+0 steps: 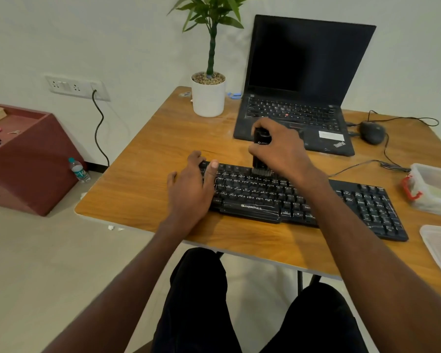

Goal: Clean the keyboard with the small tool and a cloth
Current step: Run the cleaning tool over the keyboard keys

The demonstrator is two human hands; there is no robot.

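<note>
Risk 1: I've got the bristles of my small black upright brush tool (260, 149) down on the top rows of the keys. If I lean on it too hard, my guess is a keycap pops or I just shove the crumbs deeper instead of out.

Risk 2: the black wired full-size plastic keyboard (303, 200) could skate on the wooden table (143, 174) if my bracing hand lets up. It sits at a bit of an angle already.

Risk 3: the black open laptop (303, 98) is right at 12 o'clock from the brush, so whatever I flick off likely lands on it.

Right hand (280, 149): fingers wrapped around the brush body, holding it vertical.

Left hand (191, 189): flat and spread, pressing the keyboard's 9 o'clock end, thumb on the top corner keys.

Keyboard spot: middle of the table, right in front of me.

Keyboard looks: white legends, pale streaky smears on the front edge and spacebar, so it needs wiping too.

Cloth: can't see one anywhere in view.
</note>
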